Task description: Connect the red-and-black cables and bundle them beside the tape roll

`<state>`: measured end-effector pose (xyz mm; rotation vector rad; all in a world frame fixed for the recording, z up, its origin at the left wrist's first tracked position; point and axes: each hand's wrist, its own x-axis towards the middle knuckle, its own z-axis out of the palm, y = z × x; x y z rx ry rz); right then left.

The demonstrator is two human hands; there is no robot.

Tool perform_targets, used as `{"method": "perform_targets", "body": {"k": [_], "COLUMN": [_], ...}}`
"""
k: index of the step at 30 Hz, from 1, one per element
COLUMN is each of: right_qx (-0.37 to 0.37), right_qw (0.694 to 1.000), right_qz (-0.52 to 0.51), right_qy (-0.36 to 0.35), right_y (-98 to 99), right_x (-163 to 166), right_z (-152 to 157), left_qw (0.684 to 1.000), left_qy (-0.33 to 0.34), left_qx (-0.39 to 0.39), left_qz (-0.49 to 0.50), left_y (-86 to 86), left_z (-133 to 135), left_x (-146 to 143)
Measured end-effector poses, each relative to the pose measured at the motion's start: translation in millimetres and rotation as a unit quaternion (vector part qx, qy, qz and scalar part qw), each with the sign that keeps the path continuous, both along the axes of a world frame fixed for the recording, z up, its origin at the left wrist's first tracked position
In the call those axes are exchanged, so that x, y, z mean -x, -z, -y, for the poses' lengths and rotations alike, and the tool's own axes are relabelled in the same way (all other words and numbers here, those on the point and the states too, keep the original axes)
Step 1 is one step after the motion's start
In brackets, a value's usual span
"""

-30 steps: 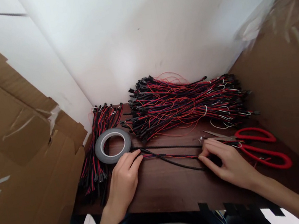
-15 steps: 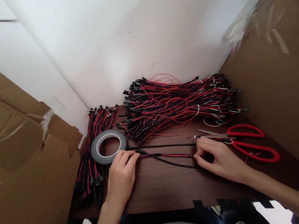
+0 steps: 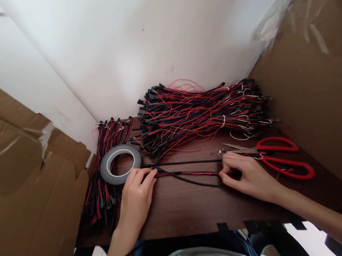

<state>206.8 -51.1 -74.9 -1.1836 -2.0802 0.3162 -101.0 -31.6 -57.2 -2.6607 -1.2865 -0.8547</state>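
Wires [image 3: 199, 173], red and dark, lie across the middle of the table [image 3: 186, 213], stretched between the person's two hands and running roughly along the front edge. From where I stand, the left hand [image 3: 138, 193] has its thumb and fingers together on the wires' left end, though the contact itself is mostly hidden. The right hand [image 3: 248, 174] pinches the other end between thumb and forefinger; I can't see what is tucked under its palm.

Two black cables share the space. One passes behind the wires toward the right hand; the other slants across them near the left fingertips and bows out toward the front edge. That crossing looks like the likeliest place for a snag, so I'd slide the slanting cable clear before any pull. A light, even tension would suit the wires best, with both pinches low to the table so they lie flat and untwisted.

Tape [image 3: 119, 180] sits just behind the left hand, partly over a bundle [image 3: 104, 197] by the left edge. A big pile [image 3: 202, 116] fills the back edge. Scissors [image 3: 254, 149] lie toward the right edge, blades opened, close behind the right knuckles; those fingers deserve care.
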Motion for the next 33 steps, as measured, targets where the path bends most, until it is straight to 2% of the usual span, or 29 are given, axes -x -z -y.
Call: {"method": "perform_targets", "body": {"k": [3, 8, 13, 22, 33], "right_qx": [0.002, 0.001, 0.005, 0.007, 0.008], "right_qw": [1.000, 1.000, 1.000, 1.000, 1.000], "right_qz": [0.000, -0.011, -0.010, -0.002, 0.007], "right_qy": [0.001, 0.000, 0.001, 0.001, -0.006], "right_y": [0.0, -0.2, -1.6, -2.7, -6.0], "right_x": [-0.1, -0.4, -0.6, -0.6, -0.9], "right_z": [0.2, 0.4, 0.7, 1.2, 1.6], "left_qw": [1.000, 0.996, 0.995, 1.000, 0.997], "left_qy": [0.001, -0.011, 0.010, 0.026, -0.035], "left_qx": [0.008, 0.034, 0.032, 0.005, -0.036], "left_qz": [0.004, 0.076, 0.090, 0.008, -0.059], "left_y": [0.1, -0.4, -1.5, -2.2, -0.6], "left_z": [0.0, -0.8, -1.9, -0.7, 0.3], "left_x": [0.5, 2.7, 5.2, 6.7, 4.8]}}
